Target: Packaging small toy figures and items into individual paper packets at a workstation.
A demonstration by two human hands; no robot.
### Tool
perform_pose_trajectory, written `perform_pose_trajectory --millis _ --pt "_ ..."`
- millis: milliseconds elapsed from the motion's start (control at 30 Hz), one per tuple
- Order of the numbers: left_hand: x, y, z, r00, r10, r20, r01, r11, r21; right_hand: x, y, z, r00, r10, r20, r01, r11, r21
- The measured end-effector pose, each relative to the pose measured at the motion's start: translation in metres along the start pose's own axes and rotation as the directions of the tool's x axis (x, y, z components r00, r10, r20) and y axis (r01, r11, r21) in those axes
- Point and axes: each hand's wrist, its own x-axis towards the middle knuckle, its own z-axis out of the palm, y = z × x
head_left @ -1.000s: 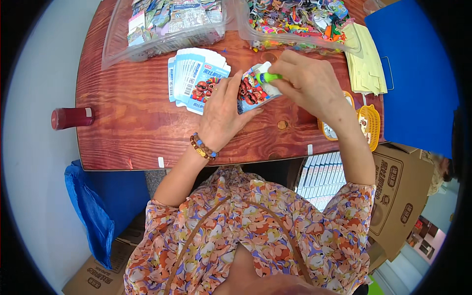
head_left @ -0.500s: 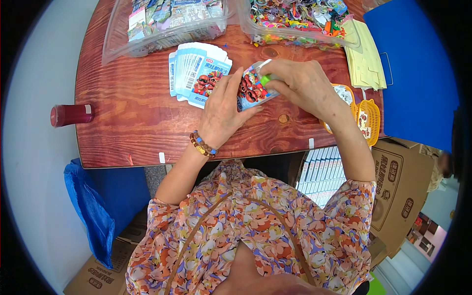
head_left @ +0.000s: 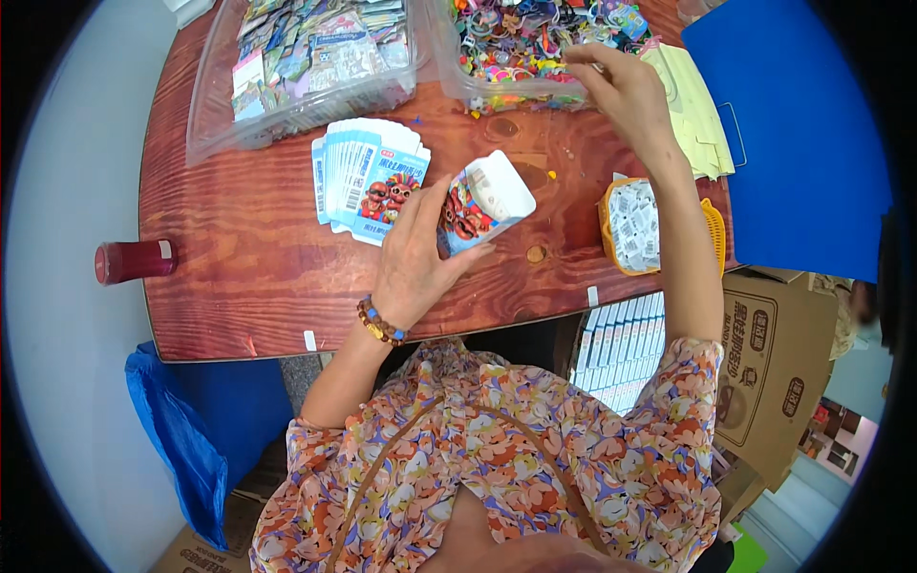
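Note:
A small blue and white carton (head_left: 463,218) with cartoon figures stands tilted in the grip of my left hand (head_left: 413,250). Its white top flap is up, and something pale shows inside its mouth. Beside it, to the left, a fanned stack of flat matching cartons (head_left: 368,181) lies on the table. My right hand (head_left: 630,100) hovers over the near right edge of a clear bin (head_left: 521,93) full of small colourful plastic trinkets (head_left: 521,43). Its bent fingers are apart, with nothing I can make out between them.
Another clear bin (head_left: 277,129) holds many small printed packets. Yellow paper sheets (head_left: 693,124) lie at the right, near a yellow basket (head_left: 608,244) of white sachets. A red-capped jar (head_left: 134,262) is at the left edge. Cardboard boxes (head_left: 764,382) stand below right.
My right hand has left the carton's mouth, where it held a small green thing, and moved up and right to the trinket bin. The left hand keeps the carton; the view has shifted.

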Motion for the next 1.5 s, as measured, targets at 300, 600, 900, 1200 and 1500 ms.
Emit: perform_pose_trajectory --millis 300,600,900,1200,1500 --pt "-0.008 0.0 -0.01 0.999 -0.044 -0.021 0.044 0.999 0.031 0.104 0.052 0.066 0.796 0.142 0.589 0.043 0.956 -0.289" --pt "-0.006 -0.004 -0.02 0.994 -0.109 0.006 0.109 0.994 0.008 0.138 0.06 0.096 0.748 0.175 0.641 0.133 0.906 -0.402" --pt "-0.004 -0.013 -0.031 0.978 -0.2 0.067 0.204 0.977 -0.069 0.128 0.052 0.105 0.77 0.085 0.632 0.254 0.868 -0.426" --pt "-0.002 -0.017 -0.025 0.982 -0.182 0.054 0.184 0.982 -0.046 0.133 0.086 0.111 0.703 0.117 0.701 0.063 0.972 -0.225" --pt "-0.005 -0.019 -0.024 0.987 -0.157 0.046 0.158 0.987 -0.028 0.128 0.073 0.108 0.585 0.335 0.739 -0.117 0.936 -0.332"
